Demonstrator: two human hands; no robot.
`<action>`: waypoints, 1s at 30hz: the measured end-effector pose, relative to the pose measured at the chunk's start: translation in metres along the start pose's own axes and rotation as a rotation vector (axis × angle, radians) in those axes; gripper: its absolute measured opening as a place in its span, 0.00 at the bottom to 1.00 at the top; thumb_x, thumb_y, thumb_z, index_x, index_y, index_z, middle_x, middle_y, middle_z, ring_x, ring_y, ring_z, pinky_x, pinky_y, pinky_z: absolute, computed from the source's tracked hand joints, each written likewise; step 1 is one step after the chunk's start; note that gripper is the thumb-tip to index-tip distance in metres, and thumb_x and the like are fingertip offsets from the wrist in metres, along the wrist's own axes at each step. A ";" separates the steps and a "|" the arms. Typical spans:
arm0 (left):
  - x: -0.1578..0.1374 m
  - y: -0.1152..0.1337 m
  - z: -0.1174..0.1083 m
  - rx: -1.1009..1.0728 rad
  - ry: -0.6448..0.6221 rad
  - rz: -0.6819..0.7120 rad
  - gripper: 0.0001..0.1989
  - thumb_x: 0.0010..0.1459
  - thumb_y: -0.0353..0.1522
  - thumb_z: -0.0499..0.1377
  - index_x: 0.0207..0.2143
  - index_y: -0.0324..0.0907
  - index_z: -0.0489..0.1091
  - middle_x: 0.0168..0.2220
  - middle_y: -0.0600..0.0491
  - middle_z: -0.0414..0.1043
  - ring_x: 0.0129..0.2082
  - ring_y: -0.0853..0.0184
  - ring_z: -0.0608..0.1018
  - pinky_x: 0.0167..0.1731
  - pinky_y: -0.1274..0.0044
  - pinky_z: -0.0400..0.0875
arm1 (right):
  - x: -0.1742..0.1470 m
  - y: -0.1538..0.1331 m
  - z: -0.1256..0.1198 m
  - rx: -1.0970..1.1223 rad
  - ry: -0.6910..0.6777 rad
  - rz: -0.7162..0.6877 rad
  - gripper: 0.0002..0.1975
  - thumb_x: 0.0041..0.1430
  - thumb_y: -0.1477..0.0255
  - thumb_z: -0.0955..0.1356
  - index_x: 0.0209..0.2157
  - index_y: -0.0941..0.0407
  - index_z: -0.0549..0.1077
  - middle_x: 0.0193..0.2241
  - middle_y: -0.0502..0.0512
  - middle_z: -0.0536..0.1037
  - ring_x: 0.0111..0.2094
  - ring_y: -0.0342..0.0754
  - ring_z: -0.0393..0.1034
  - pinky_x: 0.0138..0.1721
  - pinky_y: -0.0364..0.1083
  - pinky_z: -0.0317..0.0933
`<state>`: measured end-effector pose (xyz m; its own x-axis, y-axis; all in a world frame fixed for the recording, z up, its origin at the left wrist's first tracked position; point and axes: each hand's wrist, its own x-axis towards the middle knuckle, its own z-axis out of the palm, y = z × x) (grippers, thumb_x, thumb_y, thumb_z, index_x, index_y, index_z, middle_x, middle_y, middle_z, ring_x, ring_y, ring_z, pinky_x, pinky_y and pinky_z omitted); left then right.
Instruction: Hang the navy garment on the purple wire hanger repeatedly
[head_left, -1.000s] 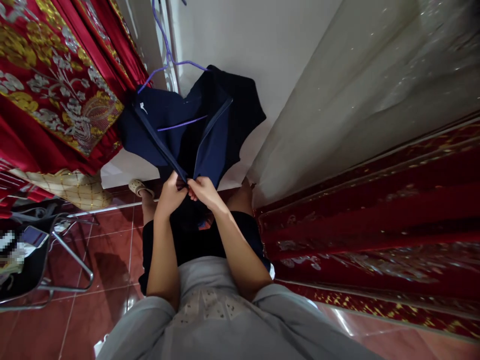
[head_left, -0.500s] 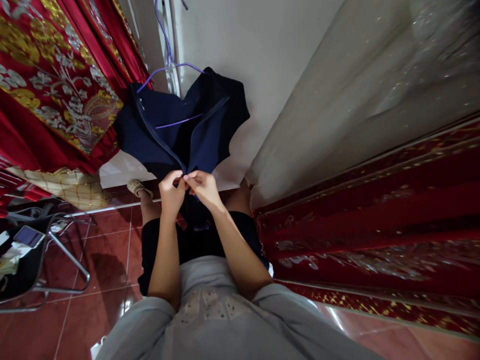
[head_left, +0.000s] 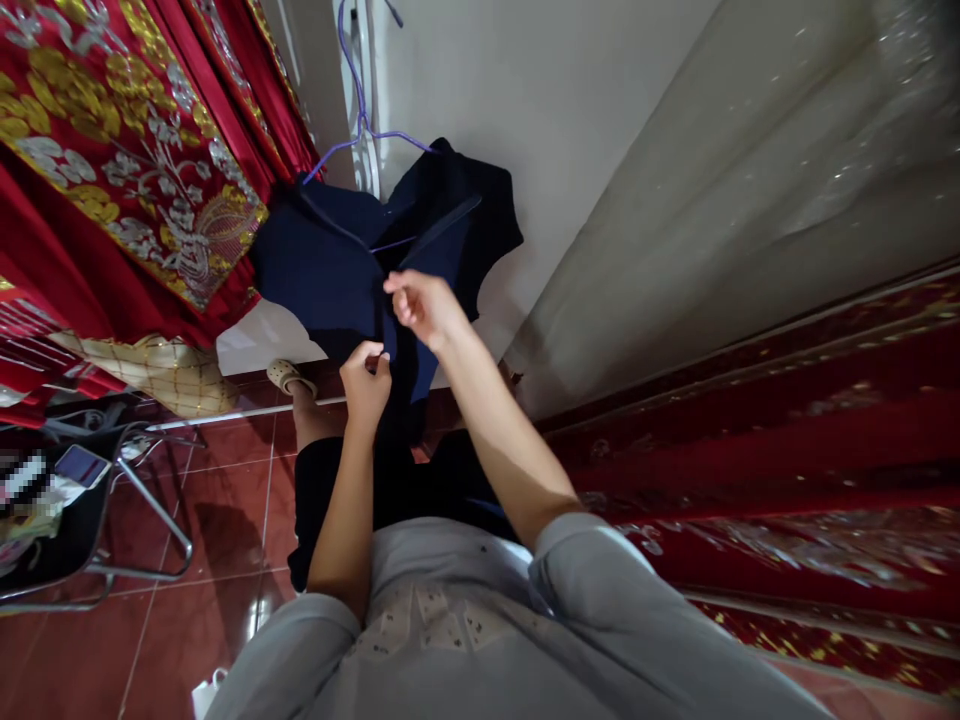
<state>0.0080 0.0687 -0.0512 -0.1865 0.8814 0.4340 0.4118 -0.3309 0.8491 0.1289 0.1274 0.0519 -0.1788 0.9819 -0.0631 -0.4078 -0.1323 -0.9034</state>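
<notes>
A dark navy top [head_left: 322,255] hangs on a purple wire hanger [head_left: 362,125], its front forming a V at the neck. My left hand [head_left: 366,385] is closed in a pinch on the front edge low down, thumb against forefinger. Higher up, by the bottom of the V, my right hand [head_left: 426,308] has its fingers curled and its fingertips at the front edge. I cannot make out any small part between those fingertips. The lower end of the top hangs in shadow before my dark shorts [head_left: 319,490].
Red cloth with gold and silver embroidery [head_left: 180,190] hangs at left. A black chair [head_left: 86,545] holds a phone [head_left: 82,466] and papers. At right stand clear plastic sheeting [head_left: 675,250] and a red embroidered panel [head_left: 750,440]. A beige clog [head_left: 289,377] shows below.
My right hand has left my left hand and moved up the front edge. The neck opening now closes higher, and the top's front hangs flatter. The view has shifted slightly.
</notes>
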 end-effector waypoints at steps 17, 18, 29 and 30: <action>0.140 0.119 -0.049 0.046 -0.034 0.560 0.25 0.61 0.17 0.62 0.59 0.39 0.69 0.42 0.54 0.75 0.44 0.67 0.82 0.52 0.73 0.75 | 0.021 -0.096 0.026 -0.419 -0.096 -0.373 0.16 0.73 0.69 0.59 0.33 0.61 0.71 0.18 0.44 0.68 0.19 0.33 0.66 0.24 0.31 0.57; 0.151 0.130 -0.051 0.076 -0.068 0.602 0.21 0.63 0.18 0.59 0.58 0.35 0.70 0.39 0.55 0.74 0.41 0.69 0.82 0.50 0.74 0.75 | 0.018 -0.098 0.026 -0.423 -0.104 -0.399 0.16 0.73 0.70 0.60 0.32 0.61 0.71 0.18 0.43 0.67 0.17 0.32 0.65 0.24 0.31 0.56; 0.174 0.141 -0.051 0.282 0.034 0.726 0.06 0.73 0.29 0.58 0.41 0.36 0.73 0.37 0.55 0.71 0.35 0.71 0.79 0.47 0.74 0.76 | 0.020 -0.053 0.010 -0.728 0.082 -0.570 0.17 0.69 0.76 0.66 0.23 0.57 0.68 0.18 0.47 0.66 0.22 0.40 0.62 0.27 0.40 0.56; 0.182 0.136 -0.059 0.218 0.117 0.727 0.06 0.73 0.29 0.57 0.42 0.37 0.72 0.38 0.56 0.72 0.38 0.71 0.79 0.47 0.75 0.75 | 0.022 -0.040 0.006 -0.778 0.082 -0.548 0.17 0.68 0.76 0.66 0.23 0.57 0.68 0.19 0.48 0.67 0.24 0.41 0.63 0.28 0.41 0.57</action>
<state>-0.0225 0.1641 0.1613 0.1109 0.4222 0.8997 0.6314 -0.7290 0.2643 0.1358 0.1530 0.0892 -0.0647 0.8909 0.4496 0.2990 0.4472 -0.8430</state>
